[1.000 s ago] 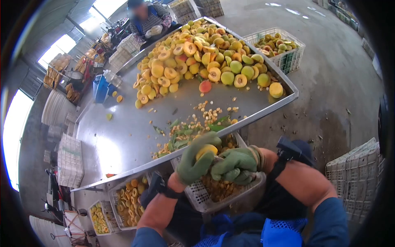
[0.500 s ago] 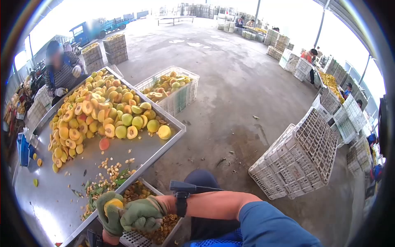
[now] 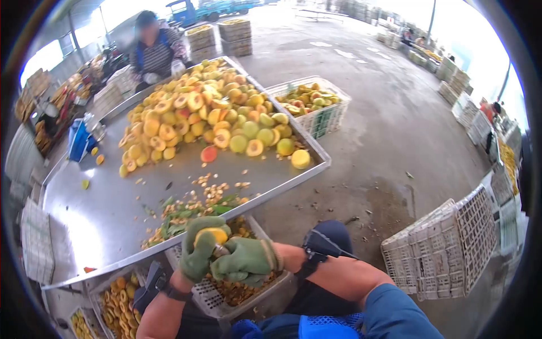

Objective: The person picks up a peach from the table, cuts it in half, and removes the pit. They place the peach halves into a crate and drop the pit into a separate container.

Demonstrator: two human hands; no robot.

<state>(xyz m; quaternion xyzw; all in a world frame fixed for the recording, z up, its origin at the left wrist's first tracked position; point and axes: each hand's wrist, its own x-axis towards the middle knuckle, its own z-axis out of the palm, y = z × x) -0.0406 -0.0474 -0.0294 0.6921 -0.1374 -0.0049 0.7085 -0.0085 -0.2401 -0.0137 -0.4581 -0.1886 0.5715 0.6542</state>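
Note:
My left hand (image 3: 199,248), in a green glove, is closed around a yellow peach half (image 3: 211,235). My right hand (image 3: 246,261), also gloved in green, is closed on a small metal tool (image 3: 220,250) whose tip meets the fruit. Both hands are together over a white crate (image 3: 261,294) of pits and scraps, beside the near edge of a metal table (image 3: 127,220). On the table lies a large pile of peaches (image 3: 195,110), many halved, with loose pits (image 3: 212,189) and green leaves (image 3: 179,214) nearer me.
A person (image 3: 153,48) stands across the table. Beyond its right edge is a crate of peaches (image 3: 320,120). Stacked empty crates (image 3: 443,248) stand at right. A crate of peach halves (image 3: 121,302) is at lower left. Other people and crates line the far right.
The view has swung left and down, so the table and crates appear farther right. My hands remain together, still holding the peach half and the tool.

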